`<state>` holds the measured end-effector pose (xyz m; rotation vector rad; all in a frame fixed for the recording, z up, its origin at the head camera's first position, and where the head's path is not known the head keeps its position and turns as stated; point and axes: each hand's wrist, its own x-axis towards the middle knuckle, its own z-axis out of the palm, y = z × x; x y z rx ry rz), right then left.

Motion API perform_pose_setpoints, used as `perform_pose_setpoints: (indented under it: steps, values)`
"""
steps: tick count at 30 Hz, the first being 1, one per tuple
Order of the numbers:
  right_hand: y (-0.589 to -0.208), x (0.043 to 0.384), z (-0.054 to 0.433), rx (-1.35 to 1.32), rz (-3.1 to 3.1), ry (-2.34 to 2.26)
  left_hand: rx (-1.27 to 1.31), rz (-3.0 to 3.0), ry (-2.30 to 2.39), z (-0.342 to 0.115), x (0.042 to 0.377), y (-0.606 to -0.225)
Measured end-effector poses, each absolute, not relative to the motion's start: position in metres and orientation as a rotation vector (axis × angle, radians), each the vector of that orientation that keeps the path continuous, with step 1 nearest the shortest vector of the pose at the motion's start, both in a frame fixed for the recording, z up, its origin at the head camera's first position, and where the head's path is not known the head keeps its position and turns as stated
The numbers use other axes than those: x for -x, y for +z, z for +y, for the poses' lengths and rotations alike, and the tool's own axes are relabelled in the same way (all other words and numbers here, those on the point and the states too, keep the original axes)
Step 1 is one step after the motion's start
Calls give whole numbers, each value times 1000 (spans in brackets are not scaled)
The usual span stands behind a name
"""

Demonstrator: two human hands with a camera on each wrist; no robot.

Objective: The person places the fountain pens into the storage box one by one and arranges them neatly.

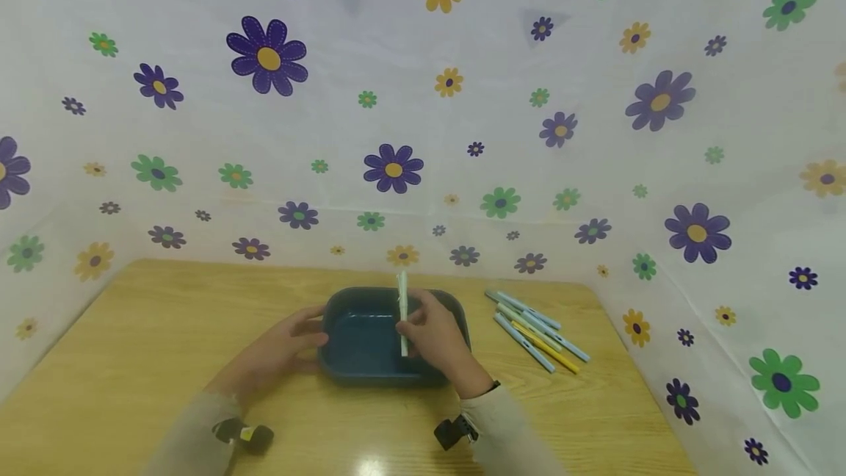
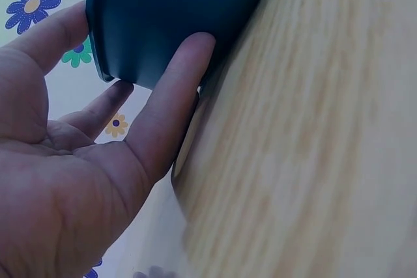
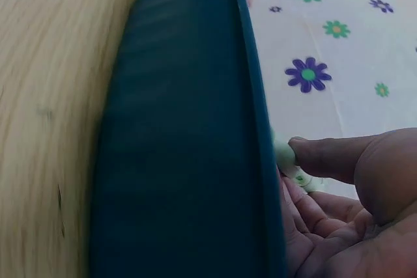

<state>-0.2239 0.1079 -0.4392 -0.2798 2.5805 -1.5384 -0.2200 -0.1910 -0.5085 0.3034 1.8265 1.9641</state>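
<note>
A dark blue rectangular bin [image 1: 370,344] stands on the table; in the left wrist view its end wall [image 2: 163,24] shows. My left hand [image 1: 297,336] touches that end, thumb on the wall and fingers spread toward the rim, fairly straight. My right hand [image 1: 432,333] is over the bin's right half, pinching a pale green pen [image 1: 403,307] between thumb and fingers. Seen from the right wrist, the bin's long side [image 3: 182,135] hides much of the fingers, and a pale green end [image 3: 285,155] shows by the thumb.
To the right of the bin lies a loose pile of pens [image 1: 538,329], several light blue, with pale green and yellow ones among them. A white flowered cloth [image 1: 396,116] hangs behind the wooden table [image 1: 218,300] and along its sides.
</note>
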Motion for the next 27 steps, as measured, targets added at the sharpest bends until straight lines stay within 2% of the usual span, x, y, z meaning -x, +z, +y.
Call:
perform_pose_setpoints:
  steps: [13, 27]
  values:
    - [-451, 218, 70, 292, 2532, -1414, -272, 1839, 1951, -193, 221, -510]
    - [-455, 220, 55, 311, 2664, -1083, -280, 1835, 1958, -193, 220, -510]
